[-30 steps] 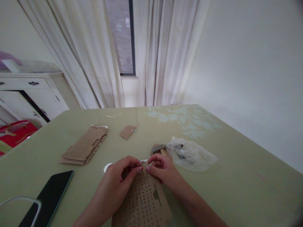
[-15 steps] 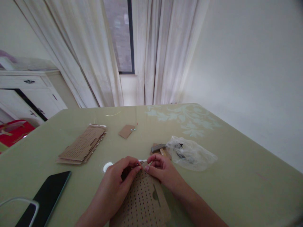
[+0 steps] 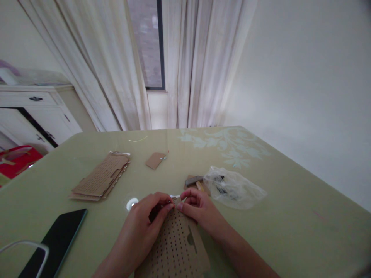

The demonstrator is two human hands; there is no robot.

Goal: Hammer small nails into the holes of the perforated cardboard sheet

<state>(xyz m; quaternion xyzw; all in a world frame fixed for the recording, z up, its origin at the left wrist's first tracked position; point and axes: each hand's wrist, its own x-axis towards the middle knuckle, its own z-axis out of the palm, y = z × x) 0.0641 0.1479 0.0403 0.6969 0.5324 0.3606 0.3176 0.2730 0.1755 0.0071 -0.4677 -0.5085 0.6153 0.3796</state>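
A brown cardboard sheet with rows of small punched holes and a cut-out slot along its right side lies in front of me, its far end between both hands. My left hand pinches at the far left corner, thumb against forefinger. Whatever small thing sits in that pinch is too small to make out. My right hand is closed with thumb and fingers on the far right corner of the sheet. A bit of white shows at the sheet's far edge, between the fingertips.
Left stands a stack of punched cardboard sheets; nearer lies a dark tablet with a white cable. Beyond my hands is a small cardboard piece. Right of it are a grey block and a clear plastic bag with dark bits.
Almost nothing differs. Both hands keep their pinch at the sheet's far end, with only a tiny shift of the fingers and the view.
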